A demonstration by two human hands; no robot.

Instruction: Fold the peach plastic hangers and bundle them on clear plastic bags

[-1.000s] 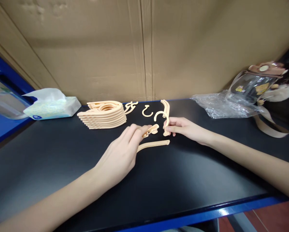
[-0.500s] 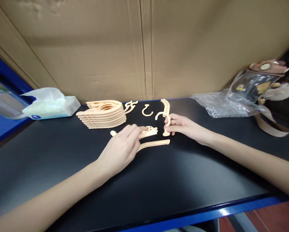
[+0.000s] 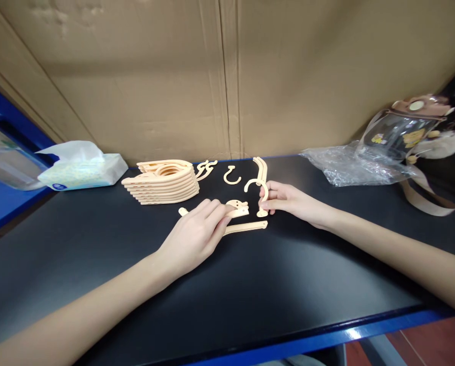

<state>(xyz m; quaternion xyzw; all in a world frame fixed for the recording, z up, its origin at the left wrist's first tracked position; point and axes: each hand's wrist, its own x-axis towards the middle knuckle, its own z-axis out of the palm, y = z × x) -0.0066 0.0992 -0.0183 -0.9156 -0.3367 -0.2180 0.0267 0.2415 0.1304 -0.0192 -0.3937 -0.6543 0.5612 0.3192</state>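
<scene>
My right hand [image 3: 284, 200] is closed on a cream plastic hanger hook [image 3: 264, 192], its curve up and its round base at the bottom. To the left, my left hand [image 3: 201, 223] grips a cream hanger arm [image 3: 238, 212] with fingers and thumb; most of the arm is hidden beneath the hand. Just behind the arm's end lies a small cream piece with holes [image 3: 235, 204]. Nearer me another hanger arm [image 3: 250, 226] rests on the black table [image 3: 288, 295], partly covered by my left hand. A loose hook [image 3: 232, 176] lies farther back.
A stack of cream folded hangers [image 3: 162, 185] stands at the back left, small hooked parts [image 3: 206, 169] beside it. Curved arms [image 3: 261, 169] lie behind my right hand. A tissue pack [image 3: 83, 170] is left; a plastic bag [image 3: 357, 165] and a strapped bottle [image 3: 402, 133] are right.
My left hand has shifted slightly right and closed its fingers on the hanger arm. My right hand still holds the hook in nearly the same place.
</scene>
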